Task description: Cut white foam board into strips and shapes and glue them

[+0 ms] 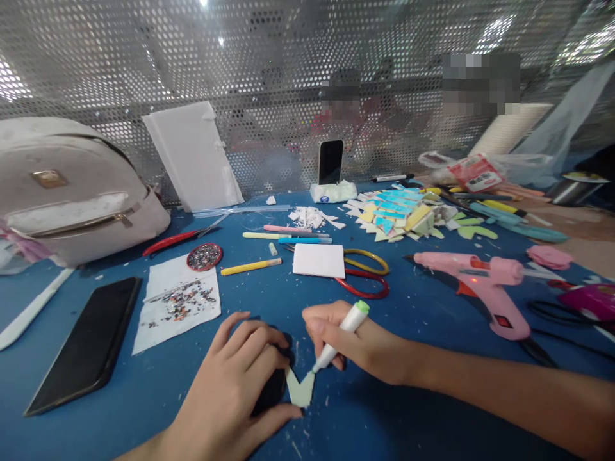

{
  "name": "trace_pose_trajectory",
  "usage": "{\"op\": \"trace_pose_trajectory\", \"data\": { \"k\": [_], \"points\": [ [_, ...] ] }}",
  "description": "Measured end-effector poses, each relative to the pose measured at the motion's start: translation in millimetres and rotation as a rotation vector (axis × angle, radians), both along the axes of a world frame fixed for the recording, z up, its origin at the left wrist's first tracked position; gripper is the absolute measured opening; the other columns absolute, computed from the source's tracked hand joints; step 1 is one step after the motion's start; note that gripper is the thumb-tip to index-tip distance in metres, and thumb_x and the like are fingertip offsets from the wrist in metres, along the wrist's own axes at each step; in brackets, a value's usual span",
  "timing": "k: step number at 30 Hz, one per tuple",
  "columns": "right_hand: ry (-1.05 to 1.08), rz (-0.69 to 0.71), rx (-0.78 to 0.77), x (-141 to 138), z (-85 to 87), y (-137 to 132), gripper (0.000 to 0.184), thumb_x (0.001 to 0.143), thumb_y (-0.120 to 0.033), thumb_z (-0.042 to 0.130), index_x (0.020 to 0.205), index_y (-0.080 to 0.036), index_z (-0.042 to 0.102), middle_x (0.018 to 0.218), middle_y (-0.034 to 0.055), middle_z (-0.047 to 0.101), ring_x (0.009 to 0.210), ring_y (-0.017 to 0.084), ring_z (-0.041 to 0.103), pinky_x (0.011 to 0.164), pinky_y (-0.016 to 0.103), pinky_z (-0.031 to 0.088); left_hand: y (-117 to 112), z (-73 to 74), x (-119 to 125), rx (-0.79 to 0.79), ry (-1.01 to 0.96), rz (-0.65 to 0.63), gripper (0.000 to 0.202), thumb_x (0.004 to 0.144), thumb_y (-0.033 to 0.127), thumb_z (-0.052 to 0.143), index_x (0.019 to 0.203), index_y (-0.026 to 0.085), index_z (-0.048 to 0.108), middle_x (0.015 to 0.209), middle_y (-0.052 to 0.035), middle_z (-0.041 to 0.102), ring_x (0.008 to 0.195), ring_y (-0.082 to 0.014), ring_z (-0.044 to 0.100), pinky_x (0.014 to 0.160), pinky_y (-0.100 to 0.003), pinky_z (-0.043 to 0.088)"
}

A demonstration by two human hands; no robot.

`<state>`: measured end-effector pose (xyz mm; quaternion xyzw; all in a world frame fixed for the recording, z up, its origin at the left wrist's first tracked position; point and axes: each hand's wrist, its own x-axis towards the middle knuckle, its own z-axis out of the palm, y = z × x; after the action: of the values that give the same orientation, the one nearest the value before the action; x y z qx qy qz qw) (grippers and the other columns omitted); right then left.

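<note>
My right hand (358, 342) is closed round a white marker (342, 336) with a green end. The marker's tip touches the right arm of a small pale green V-shaped piece (300, 392) that lies on the blue table. My left hand (235, 378) steadies this piece, thumb at its lower edge and curled fingers at its upper left; part of it may be hidden by them. Just beyond the hands, a white rectangular block (318, 260) lies over scissors with red (368, 285) and yellow handles.
A pink glue gun (480, 278) lies at the right, its cord trailing. Further back is a heap of coloured cut pieces (403, 214). At the left are a black phone (86, 346), a paper with glitter bits (182, 301), and a backpack (72, 192). Pens (251, 266) lie mid-table.
</note>
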<state>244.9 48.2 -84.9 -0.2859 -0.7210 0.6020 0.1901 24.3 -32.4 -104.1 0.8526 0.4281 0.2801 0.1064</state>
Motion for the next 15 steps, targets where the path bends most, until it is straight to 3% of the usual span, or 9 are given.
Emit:
{"op": "trace_pose_trajectory", "data": {
  "k": [15],
  "points": [
    [-0.006,-0.006,-0.001,0.2,1.5,-2.4,0.058,0.096,-0.063,0.043,0.063,-0.016,0.052,0.058,-0.0016,0.049,0.048,0.010,0.046,0.046,0.022,0.032,0.4,1.0,1.0,-0.019,-0.026,-0.010,0.031,0.087,0.052,0.070,0.101,0.026,0.060,0.108,0.0011,0.069,0.104,-0.0226,0.061,0.111,-0.045,0.025]
  ]
}}
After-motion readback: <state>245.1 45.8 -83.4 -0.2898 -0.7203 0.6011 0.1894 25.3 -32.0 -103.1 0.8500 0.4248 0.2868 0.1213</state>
